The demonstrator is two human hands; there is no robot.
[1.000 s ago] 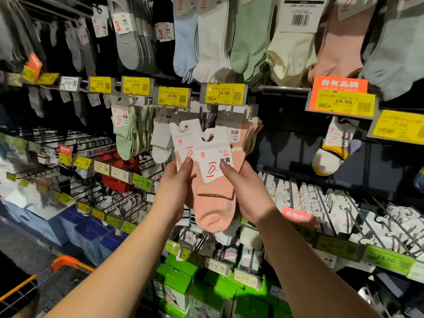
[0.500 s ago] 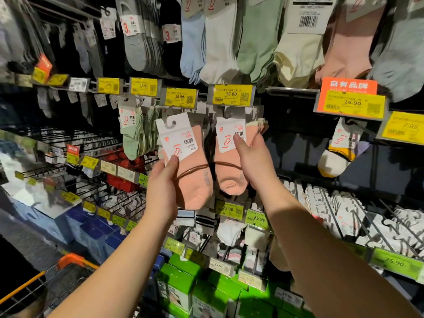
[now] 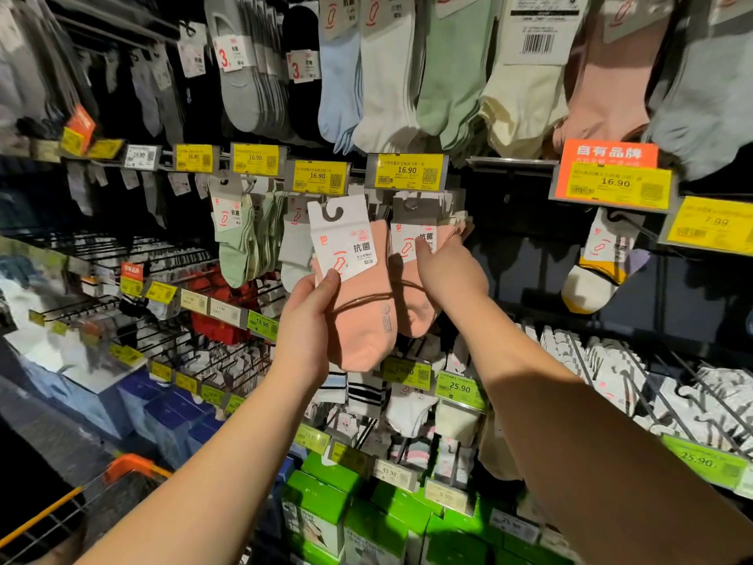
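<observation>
Nearest, at bottom left: an orange cart handle (image 3: pixel 126 466), with the left forearm (image 3: pixel 195 483) and the right forearm (image 3: pixel 591 442) reaching up and away past it. Under the arms, a row of green boxes (image 3: pixel 326 503) on the lowest shelf.

Further in, at mid-height: the left hand (image 3: pixel 307 324), clasped round a pack of pink socks (image 3: pixel 360 320), thumb pressed on the lower corner of its white card (image 3: pixel 342 238), fingers hidden behind the fabric. Held in front of the rack, tilted a little to the left, with the card's hook free in the air.

Just to the right, close against it: the right hand (image 3: pixel 452 275), clasped on a second pink pack (image 3: pixel 407 316), thumb on that card, fingers behind. Top of that card up right under a yellow price tag (image 3: pixel 407 171) marked 16.90; hooked on or not, cannot tell. Across the front of both packs, a thin brown band (image 3: pixel 366 300), stretched from one hand to the other.

Beyond, on the same row: green socks (image 3: pixel 236 246) and white socks (image 3: pixel 295 246) to the left, and a white-and-yellow sock (image 3: pixel 591 283) well apart to the right, beneath an orange sign (image 3: pixel 611 152).

Farthest and highest: a row of hanging socks (image 3: pixel 407 75) in grey, black, blue, white, green, cream and pink.
</observation>
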